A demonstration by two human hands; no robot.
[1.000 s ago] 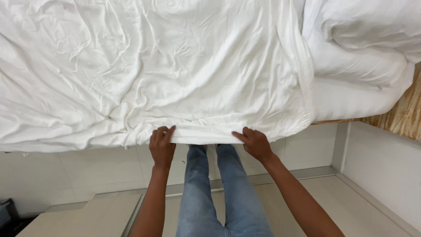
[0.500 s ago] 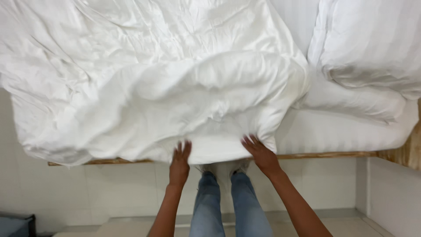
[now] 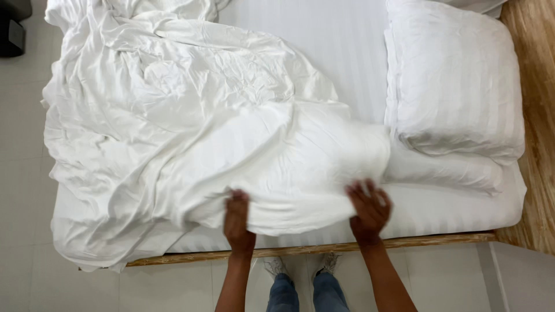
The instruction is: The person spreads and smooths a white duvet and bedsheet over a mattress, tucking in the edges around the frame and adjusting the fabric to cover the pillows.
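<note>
Gripping the white duvet (image 3: 191,133) edge, both hands' fingers (image 3: 238,199) are partly hidden in folds.

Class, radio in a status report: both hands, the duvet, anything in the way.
Left hand and right hand both on the white duvet near edge. Duvet rumpled, bunched on the mattress. Pillows right, apart. Nothing in the way.
</note>
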